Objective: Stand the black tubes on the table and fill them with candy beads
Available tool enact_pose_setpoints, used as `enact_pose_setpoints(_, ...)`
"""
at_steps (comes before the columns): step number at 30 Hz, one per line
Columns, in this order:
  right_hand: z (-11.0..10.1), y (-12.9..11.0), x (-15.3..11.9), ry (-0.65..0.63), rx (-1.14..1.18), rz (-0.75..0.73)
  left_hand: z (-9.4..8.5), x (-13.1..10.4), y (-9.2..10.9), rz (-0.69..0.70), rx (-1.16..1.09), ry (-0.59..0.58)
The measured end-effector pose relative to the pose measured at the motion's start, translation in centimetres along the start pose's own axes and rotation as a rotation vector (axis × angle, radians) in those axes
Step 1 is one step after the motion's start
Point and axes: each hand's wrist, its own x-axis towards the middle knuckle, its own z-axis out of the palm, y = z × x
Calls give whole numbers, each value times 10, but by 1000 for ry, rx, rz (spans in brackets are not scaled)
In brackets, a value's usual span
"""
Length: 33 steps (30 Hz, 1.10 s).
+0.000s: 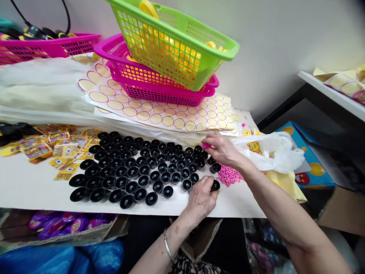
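Many small round black plastic cups (pixel 132 171) stand in rough rows on the white table, their open tops facing up. My left hand (pixel 202 196) is closed around one black cup (pixel 215 185) at the right front of the group. Above the back right cups, my right hand (pixel 221 147) pinches a small bright pink object (pixel 205 145); its exact kind is hidden by the fingers. Beneath my right forearm lies a heap of tiny pink candy-like pellets (pixel 229 175), beside the cups. A few of the back right cups appear to have something small inside.
Behind the cups, a green basket (pixel 171 49) of yellow pieces sits on a magenta basket (pixel 159 89), over sheets of round stickers (pixel 155 118). Yellow printed packets (pixel 67 152) lie left. A white plastic bag (pixel 281 152) and blue box (pixel 310 160) are right.
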Motion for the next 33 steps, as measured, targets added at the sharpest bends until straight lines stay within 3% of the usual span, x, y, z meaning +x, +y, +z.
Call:
enact_pose_setpoints(3,-23,34,-49,264,164,225,-2,0,0,14,1,-2)
enact_pose_setpoints(5,-36,62,-80,328,23,450,-3,1,-1,26,-9,-5)
enact_pose_setpoints(8,-45,98,-107,71,-312,742,-2,3,-2,23,-15,5)
enact_pose_setpoints(10,-42,114,-108,-102,-387,847,-2,5,-2,18,-10,10)
enact_pose_setpoints(12,-34,124,-99,-148,-357,868,-1,6,-2,15,-9,7)
enact_pose_setpoints(15,-18,134,-81,-110,-258,826,0,6,-2,15,-23,-2)
enact_pose_setpoints(21,-13,148,-84,77,71,749,3,6,-6,5,-22,24)
enact_pose_setpoints(24,-20,145,-99,258,213,748,5,7,-8,21,-22,42)
enact_pose_setpoints(28,-27,113,-107,605,704,668,6,5,-8,31,-49,67)
enact_pose_setpoints(30,-26,86,-102,624,867,623,6,3,-7,41,-41,83)
enact_pose_setpoints(33,-18,46,-84,481,986,524,8,0,-7,94,8,109)
